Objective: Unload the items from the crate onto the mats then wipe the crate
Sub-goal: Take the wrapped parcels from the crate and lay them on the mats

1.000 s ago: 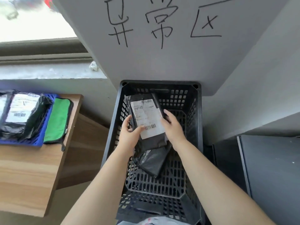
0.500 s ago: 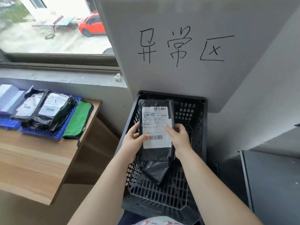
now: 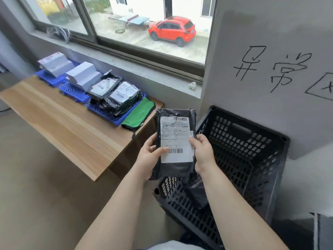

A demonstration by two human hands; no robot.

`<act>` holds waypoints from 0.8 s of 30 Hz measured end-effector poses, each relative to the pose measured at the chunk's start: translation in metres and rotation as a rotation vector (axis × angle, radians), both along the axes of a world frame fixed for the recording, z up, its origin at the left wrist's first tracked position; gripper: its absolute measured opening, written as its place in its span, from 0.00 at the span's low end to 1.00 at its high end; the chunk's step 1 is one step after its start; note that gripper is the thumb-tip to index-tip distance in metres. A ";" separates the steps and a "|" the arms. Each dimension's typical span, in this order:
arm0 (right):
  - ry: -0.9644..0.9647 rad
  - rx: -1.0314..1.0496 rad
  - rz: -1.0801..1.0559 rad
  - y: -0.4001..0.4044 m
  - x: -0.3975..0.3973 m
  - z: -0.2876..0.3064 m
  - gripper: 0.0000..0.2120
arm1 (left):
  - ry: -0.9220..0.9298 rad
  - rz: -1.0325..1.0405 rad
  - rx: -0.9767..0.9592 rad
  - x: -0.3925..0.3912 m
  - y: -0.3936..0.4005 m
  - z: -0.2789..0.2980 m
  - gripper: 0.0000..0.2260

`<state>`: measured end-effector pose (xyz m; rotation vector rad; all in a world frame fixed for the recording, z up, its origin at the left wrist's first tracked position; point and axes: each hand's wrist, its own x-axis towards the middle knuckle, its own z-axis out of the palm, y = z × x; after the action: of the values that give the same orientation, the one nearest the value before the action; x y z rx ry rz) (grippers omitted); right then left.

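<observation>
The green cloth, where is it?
In the head view, the green cloth lies left of centre, at the right end of the wooden table, right beside the blue mats under the window.

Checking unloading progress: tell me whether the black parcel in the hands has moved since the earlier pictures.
Yes. The black parcel has come up out of the crate and now sits over its left rim, toward the table.
</observation>
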<state>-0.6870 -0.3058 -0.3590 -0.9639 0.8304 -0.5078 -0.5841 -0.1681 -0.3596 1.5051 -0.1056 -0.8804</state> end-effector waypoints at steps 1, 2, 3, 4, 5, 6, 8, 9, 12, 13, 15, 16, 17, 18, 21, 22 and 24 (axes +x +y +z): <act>-0.021 0.025 0.018 0.012 0.011 0.004 0.06 | -0.003 0.034 -0.020 0.010 0.014 0.000 0.29; -0.032 0.037 0.040 0.023 0.023 0.008 0.08 | 0.000 0.066 -0.049 0.019 0.029 0.002 0.29; -0.028 0.029 0.070 0.034 0.037 0.011 0.09 | 0.007 0.089 -0.084 0.029 0.044 0.006 0.28; -0.022 0.012 0.098 0.046 0.051 0.015 0.10 | 0.017 0.106 -0.125 0.039 0.060 0.010 0.27; -0.013 -0.007 0.130 0.058 0.066 0.017 0.11 | 0.029 0.130 -0.167 0.051 0.078 0.013 0.26; 0.010 -0.026 0.172 0.070 0.081 0.019 0.11 | 0.034 0.158 -0.206 0.063 0.096 0.015 0.26; 0.069 -0.062 0.298 0.099 0.110 0.026 0.11 | 0.027 0.225 -0.260 0.090 0.136 0.021 0.25; 0.097 -0.071 0.367 0.115 0.125 0.026 0.13 | 0.021 0.253 -0.270 0.104 0.156 0.024 0.24; 0.124 -0.053 0.462 0.172 0.163 0.026 0.11 | -0.002 0.270 -0.266 0.147 0.216 0.032 0.23; 0.111 -0.045 0.451 0.191 0.177 0.026 0.10 | -0.017 0.263 -0.258 0.160 0.235 0.035 0.23; 0.088 -0.060 0.422 0.228 0.208 0.032 0.10 | -0.042 0.268 -0.247 0.187 0.272 0.038 0.24; 0.065 -0.066 0.411 0.246 0.225 0.037 0.09 | -0.048 0.276 -0.250 0.201 0.289 0.039 0.24; 0.039 -0.071 0.406 0.263 0.243 0.043 0.09 | -0.049 0.286 -0.255 0.215 0.306 0.039 0.25; 0.024 -0.082 0.402 0.278 0.260 0.048 0.09 | -0.052 0.294 -0.258 0.229 0.321 0.038 0.26; 0.026 -0.121 0.403 0.319 0.303 0.053 0.09 | -0.061 0.329 -0.246 0.267 0.361 0.034 0.26; 0.029 -0.132 0.400 0.331 0.314 0.052 0.09 | -0.056 0.332 -0.244 0.279 0.373 0.031 0.26; 0.049 -0.146 0.393 0.352 0.330 0.046 0.09 | -0.047 0.310 -0.227 0.301 0.394 0.027 0.27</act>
<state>-0.3568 0.0463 -0.3127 -1.2439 0.6308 -0.2073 -0.2834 0.2262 -0.3329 1.2867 -0.0050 -0.5644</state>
